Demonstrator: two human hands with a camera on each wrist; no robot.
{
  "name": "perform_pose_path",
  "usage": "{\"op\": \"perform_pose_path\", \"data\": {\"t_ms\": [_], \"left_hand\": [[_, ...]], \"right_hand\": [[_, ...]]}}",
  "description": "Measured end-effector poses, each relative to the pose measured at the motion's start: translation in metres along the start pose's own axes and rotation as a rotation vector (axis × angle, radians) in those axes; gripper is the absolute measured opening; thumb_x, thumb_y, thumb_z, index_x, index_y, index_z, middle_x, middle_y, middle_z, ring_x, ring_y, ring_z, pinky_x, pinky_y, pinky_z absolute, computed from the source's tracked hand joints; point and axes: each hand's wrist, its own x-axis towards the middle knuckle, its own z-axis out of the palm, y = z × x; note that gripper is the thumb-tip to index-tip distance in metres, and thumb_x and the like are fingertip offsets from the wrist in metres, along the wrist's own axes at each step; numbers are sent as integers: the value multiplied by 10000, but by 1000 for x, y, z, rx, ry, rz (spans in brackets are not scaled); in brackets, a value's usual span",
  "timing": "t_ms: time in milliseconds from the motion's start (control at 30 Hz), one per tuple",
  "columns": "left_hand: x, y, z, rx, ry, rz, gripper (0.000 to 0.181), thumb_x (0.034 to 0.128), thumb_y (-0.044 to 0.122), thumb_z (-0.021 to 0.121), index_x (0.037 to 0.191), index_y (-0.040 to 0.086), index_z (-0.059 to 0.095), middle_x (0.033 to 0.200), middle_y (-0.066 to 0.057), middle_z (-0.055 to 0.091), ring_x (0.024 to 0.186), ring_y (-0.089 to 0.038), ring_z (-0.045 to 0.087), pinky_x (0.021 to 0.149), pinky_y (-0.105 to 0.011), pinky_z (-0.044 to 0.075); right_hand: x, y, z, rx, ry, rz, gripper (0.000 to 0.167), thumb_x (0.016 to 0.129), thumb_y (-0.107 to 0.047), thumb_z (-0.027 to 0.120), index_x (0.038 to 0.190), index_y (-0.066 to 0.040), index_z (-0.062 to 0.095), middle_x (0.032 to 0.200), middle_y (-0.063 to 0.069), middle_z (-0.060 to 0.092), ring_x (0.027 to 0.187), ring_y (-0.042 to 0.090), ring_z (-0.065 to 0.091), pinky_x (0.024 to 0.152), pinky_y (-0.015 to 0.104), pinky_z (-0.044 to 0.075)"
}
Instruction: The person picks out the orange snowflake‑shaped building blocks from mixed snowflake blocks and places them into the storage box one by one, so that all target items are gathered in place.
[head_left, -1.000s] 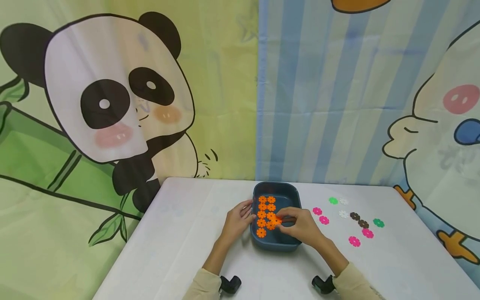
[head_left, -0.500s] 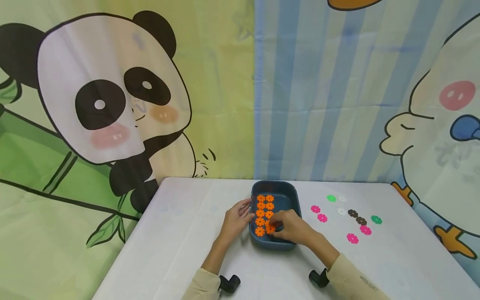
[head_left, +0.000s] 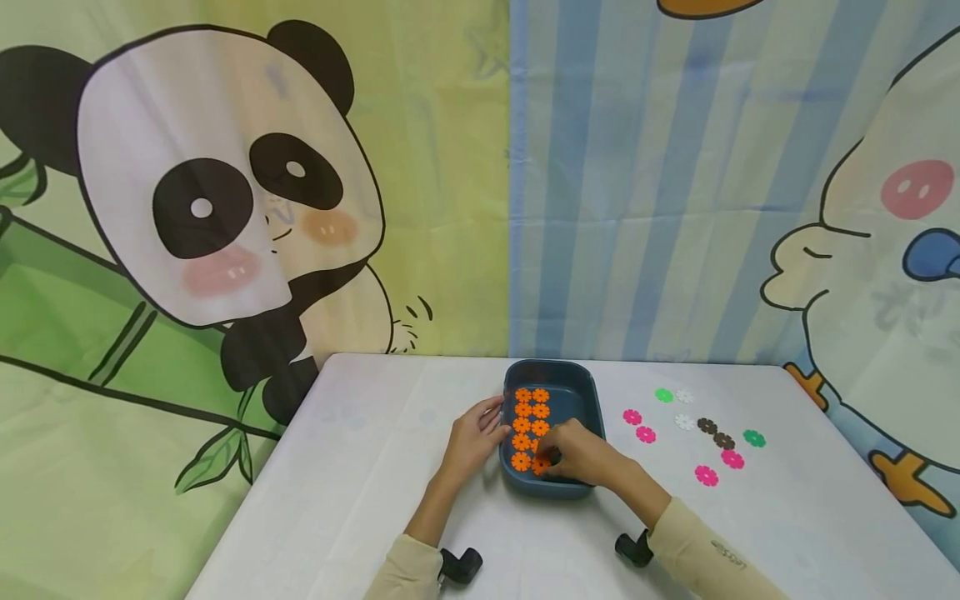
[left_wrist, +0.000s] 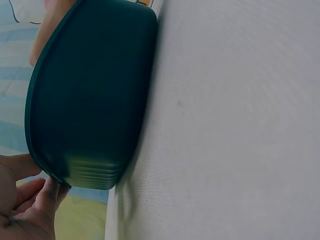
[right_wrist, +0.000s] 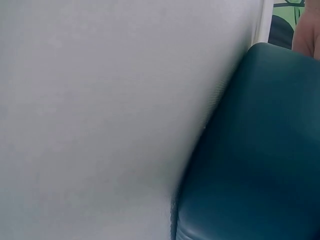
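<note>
A dark blue rectangular plastic tub (head_left: 573, 392) stands on the white table. Orange flower-shaped discs (head_left: 522, 426) lie flat inside it in two columns along its left half. My left hand (head_left: 468, 443) holds the tub's left rim; in the left wrist view the thumb and fingers (left_wrist: 46, 196) pinch the rim from both sides. Reaching over the tub's right wall, my right hand (head_left: 581, 452) has its fingertips down on the lowest orange flower disc (head_left: 538, 467) of the right-hand column. Those fingers partly cover this disc and the one above it.
Right of the tub, loose flower discs are scattered on the table (head_left: 420, 400): pink (head_left: 707, 475), brown (head_left: 707, 426), white (head_left: 684, 422), light green (head_left: 663, 395) and darker green (head_left: 754, 438). Printed curtains (head_left: 450, 167) hang behind the table.
My right hand has brought an orange disc left and down to the low end of the right-hand column. The left hand has stayed on the rim.
</note>
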Motion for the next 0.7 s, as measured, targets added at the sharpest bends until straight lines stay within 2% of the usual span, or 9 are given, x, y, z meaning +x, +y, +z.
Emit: {"op": "perform_pose_path", "data": {"t_ms": [233, 333, 433, 533, 633, 700], "left_hand": [[0, 1, 1, -7, 3, 13, 523, 882, -92, 648, 1371, -111, 463, 1426, -284, 441, 1300, -432, 433, 1014, -316, 458], [1, -1, 1, -3, 1, 29, 518, 884, -97, 643, 1368, -118, 460, 1422, -296, 438, 1293, -452, 429, 1011, -338, 466], [0, -1, -1, 16, -9, 42, 516, 893, -74, 646, 1373, -112, 459, 1422, -281, 447, 1292, -440, 437, 1006, -329, 470], [0, 1, -3, 109, 7, 68, 474, 931, 7, 637, 1376, -65, 489, 1406, -222, 496, 1282, -366, 485, 989, -304, 488], [3, 4, -8, 284, 47, 114, 402, 987, 112, 584, 1368, -3, 532, 1371, -160, 550, 1247, -280, 543, 991, -317, 502], [8, 7, -11, 412, 73, 142, 384, 1014, 181, 543, 1368, 33, 549, 1360, -131, 566, 1243, -253, 548, 1030, -362, 482]], "right_hand": [[-1, 0, 0, 2, 38, -20, 193, 777, -118, 832, 946, -57, 762, 891, 3, 726, 771, 68, 642, 695, 164, 573], [-3, 1, 1, 20, 111, -31, 189, 777, -112, 831, 942, -51, 762, 891, 16, 723, 787, 108, 658, 712, 203, 591], [-5, 4, -1, 69, 220, -39, 193, 786, -112, 825, 950, -41, 752, 902, 46, 720, 800, 160, 684, 722, 259, 610], [-8, 10, -10, 141, 331, -32, 205, 799, -92, 810, 985, -53, 734, 940, 95, 711, 822, 221, 702, 725, 307, 620], [-11, 15, -27, 158, 425, -9, 244, 816, -90, 795, 1047, -77, 717, 1004, 109, 698, 856, 257, 702, 739, 352, 622], [-13, 19, -40, 122, 474, 20, 286, 837, -115, 781, 1111, -86, 704, 1070, 97, 684, 915, 263, 692, 761, 358, 618]]}}
